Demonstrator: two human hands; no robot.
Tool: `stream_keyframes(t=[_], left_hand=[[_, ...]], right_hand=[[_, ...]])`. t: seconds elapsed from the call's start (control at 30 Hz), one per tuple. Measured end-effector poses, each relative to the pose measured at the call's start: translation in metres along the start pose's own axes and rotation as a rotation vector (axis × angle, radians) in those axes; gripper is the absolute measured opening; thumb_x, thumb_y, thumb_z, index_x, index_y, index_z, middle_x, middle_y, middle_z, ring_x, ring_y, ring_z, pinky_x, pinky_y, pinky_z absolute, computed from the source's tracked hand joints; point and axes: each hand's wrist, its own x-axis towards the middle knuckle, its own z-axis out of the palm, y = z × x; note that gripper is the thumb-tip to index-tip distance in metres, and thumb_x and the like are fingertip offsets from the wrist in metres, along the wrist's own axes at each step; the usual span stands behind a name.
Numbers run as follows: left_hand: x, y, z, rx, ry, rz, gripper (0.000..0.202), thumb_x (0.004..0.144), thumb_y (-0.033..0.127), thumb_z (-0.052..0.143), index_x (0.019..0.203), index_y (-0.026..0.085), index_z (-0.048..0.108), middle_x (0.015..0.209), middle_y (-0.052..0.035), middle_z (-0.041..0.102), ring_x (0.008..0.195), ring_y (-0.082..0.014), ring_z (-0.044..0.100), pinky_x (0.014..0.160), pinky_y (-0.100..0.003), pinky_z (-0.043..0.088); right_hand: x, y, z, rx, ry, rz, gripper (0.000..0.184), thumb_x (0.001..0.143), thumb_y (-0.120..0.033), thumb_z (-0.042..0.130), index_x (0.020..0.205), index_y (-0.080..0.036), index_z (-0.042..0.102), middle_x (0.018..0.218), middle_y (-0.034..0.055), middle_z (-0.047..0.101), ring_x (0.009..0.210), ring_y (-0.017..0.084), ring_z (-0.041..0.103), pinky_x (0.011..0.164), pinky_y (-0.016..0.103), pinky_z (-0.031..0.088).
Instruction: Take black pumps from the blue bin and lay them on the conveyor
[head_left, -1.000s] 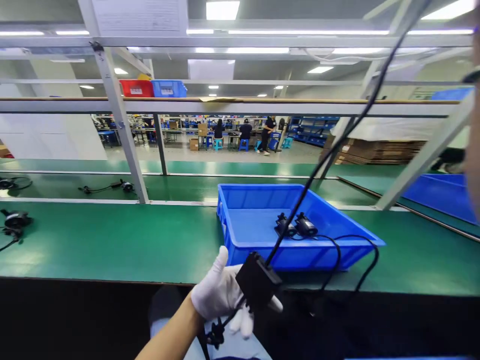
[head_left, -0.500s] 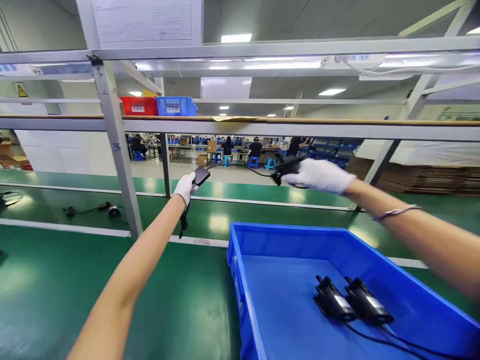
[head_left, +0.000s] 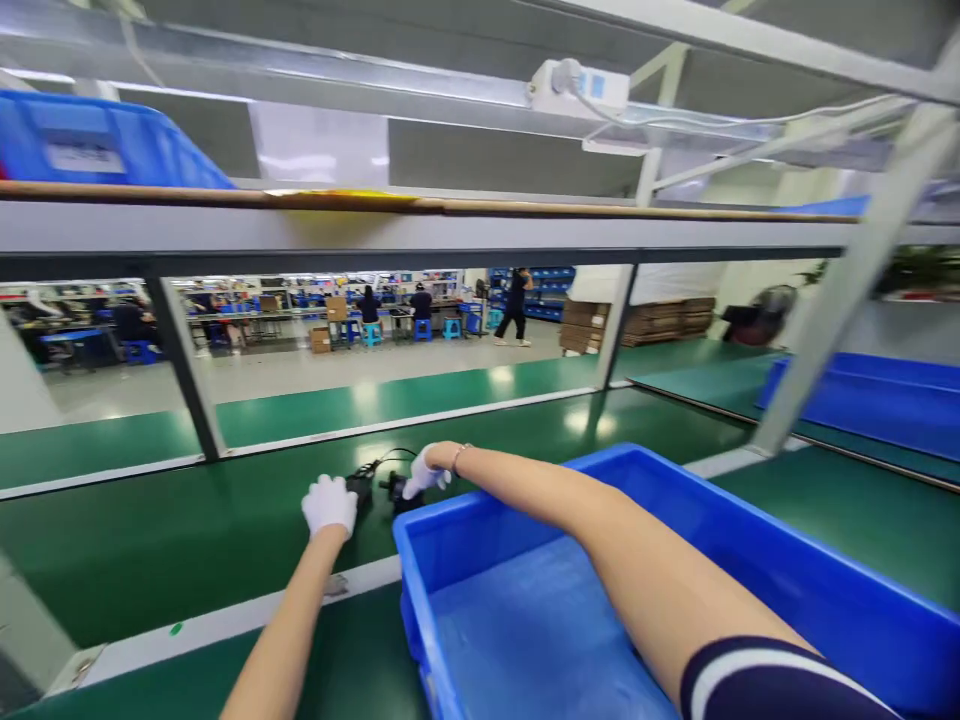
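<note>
My left hand [head_left: 328, 506], in a white glove, is closed at the side of a black box-shaped piece [head_left: 363, 488] that looks like a power adapter. This piece is low over the green conveyor belt behind the blue bin. To its right, my right hand [head_left: 426, 473], gloved too, has its fingers closed on a black corded part [head_left: 394, 490] whose exact kind I cannot make out. A thin black cable [head_left: 397, 451] arches between the two pieces. My right arm reaches across the blue bin [head_left: 517, 610] and covers part of its inside.
A metal post [head_left: 184, 365] and a shelf beam [head_left: 480, 235] frame the far side. Another blue bin [head_left: 885, 410] is at the right. On the shelf stands a blue box [head_left: 112, 145]. People sit and one person [head_left: 516, 305] walks in the distance.
Both hands have come down from mid-air to the belt, closer together, with the corded black pieces. My view has turned right, and the two black devices in the bin no longer show.
</note>
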Motion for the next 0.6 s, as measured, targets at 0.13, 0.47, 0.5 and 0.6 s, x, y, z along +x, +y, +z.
stream_keyframes(t=[0.13,0.47,0.5,0.6], left_hand=[[0.020,0.017,-0.028,0.287,-0.201,0.089,0.019,0.084,0.032,0.071,0.078,0.014,0.068,0.107,-0.0191,0.072,0.121,-0.0438,0.064,0.108,-0.061,0.046],[-0.105,0.123,-0.059,0.350,-0.547,0.478,0.052,0.091,0.056,0.042,0.112,0.019,0.071,0.131,-0.0122,0.071,0.129,-0.0344,0.061,0.116,-0.046,0.044],[-0.126,0.129,-0.059,0.320,-0.613,0.492,0.053,0.091,0.058,0.042,0.113,0.019,0.071,0.130,-0.0122,0.071,0.127,-0.0341,0.061,0.116,-0.047,0.044],[-0.179,0.140,-0.054,0.139,-0.792,0.435,0.051,0.092,0.057,0.047,0.116,0.017,0.068,0.130,-0.0144,0.070,0.129,-0.0334,0.061,0.118,-0.048,0.042]], right_hand=[[-0.048,0.042,-0.027,0.038,0.051,-0.053,0.037,0.104,-0.049,0.062,0.107,-0.013,0.071,0.107,0.0060,0.073,0.100,0.020,0.071,0.095,0.040,0.058],[-0.223,0.136,0.128,0.064,0.323,0.192,0.023,0.103,-0.035,0.067,0.092,-0.015,0.071,0.094,0.0029,0.073,0.085,0.014,0.070,0.083,0.031,0.061],[-0.232,0.136,0.137,0.061,0.361,0.178,0.022,0.103,-0.035,0.067,0.093,-0.015,0.071,0.094,0.0025,0.073,0.085,0.014,0.070,0.082,0.031,0.061],[-0.256,0.134,0.133,0.067,0.518,0.111,0.022,0.104,-0.033,0.066,0.098,-0.013,0.070,0.091,0.0010,0.070,0.089,0.017,0.071,0.084,0.032,0.060]])
